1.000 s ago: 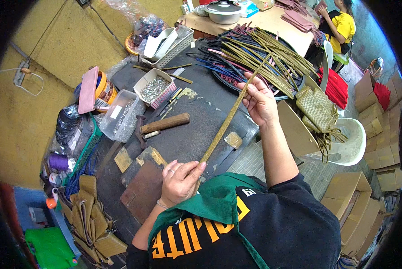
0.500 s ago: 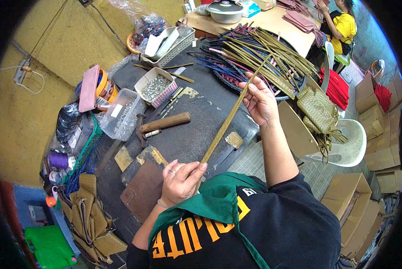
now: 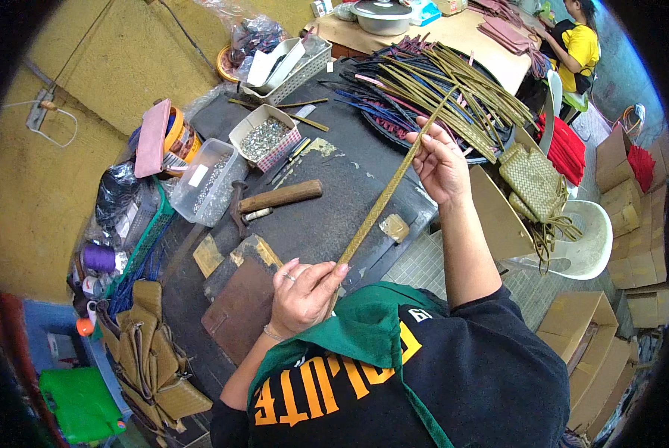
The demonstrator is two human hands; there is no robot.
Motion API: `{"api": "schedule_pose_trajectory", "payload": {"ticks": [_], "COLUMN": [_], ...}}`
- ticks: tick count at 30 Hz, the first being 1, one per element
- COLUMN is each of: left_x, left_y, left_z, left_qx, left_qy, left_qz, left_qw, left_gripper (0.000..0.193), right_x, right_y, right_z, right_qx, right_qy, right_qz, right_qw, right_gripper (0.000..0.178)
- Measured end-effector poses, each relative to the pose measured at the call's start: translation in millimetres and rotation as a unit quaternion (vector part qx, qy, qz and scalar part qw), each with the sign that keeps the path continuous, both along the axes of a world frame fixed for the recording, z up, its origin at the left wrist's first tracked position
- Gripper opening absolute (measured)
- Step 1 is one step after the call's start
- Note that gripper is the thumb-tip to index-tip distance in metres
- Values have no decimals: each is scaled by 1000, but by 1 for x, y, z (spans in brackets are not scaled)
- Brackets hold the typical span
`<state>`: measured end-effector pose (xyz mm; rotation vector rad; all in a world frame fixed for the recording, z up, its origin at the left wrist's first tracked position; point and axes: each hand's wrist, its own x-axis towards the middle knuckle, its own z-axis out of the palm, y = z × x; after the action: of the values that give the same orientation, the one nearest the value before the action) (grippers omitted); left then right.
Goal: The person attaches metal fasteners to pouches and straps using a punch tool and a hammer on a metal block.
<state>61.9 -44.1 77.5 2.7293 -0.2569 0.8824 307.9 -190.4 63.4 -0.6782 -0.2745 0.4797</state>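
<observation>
Long olive woven strap (image 3: 385,196) stretched between 2 hands.
Left hand (image 3: 301,293) pinches the near end, right hand (image 3: 440,160) grips the far end; it looks light and flexible.

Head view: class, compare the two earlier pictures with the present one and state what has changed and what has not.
Nothing visibly changed. The left hand grips the near end of the long olive woven strap and the right hand its far end, as before. The wooden-handled hammer and the clear plastic tub of metal fittings lie where they were on the dark worktable.
</observation>
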Motion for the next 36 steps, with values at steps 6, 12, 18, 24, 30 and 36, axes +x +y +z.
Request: {"api": "schedule_pose_trajectory", "payload": {"ticks": [6,12,18,24,30,36], "left_x": [-1,-1,-1,4,4,3], "left_y": [0,1,2,-3,3,3], "left_z": [1,2,1,2,-11,-11], "left_qx": [-1,6,-2,-222,-727,-717], "left_qy": [3,1,4,55,235,248], "left_qz": [2,-2,-5,5,-6,5], "left_qw": [1000,1000,1000,973,646,651], "left_gripper": [30,29,30,17,15,13], "right_x": [-1,-1,-1,-2,0,-2], "right_y": [0,0,-1,0,7,10], "right_z": [2,0,-1,1,-8,-4], "right_qx": [-5,1,0,41,32,12], "right_qy": [4,-1,2,40,94,93], "right_qz": [-2,2,-1,26,1,-11], "right_qw": [1000,1000,1000,998,995,996], "right_gripper": [24,25,25,22,9,8]}}
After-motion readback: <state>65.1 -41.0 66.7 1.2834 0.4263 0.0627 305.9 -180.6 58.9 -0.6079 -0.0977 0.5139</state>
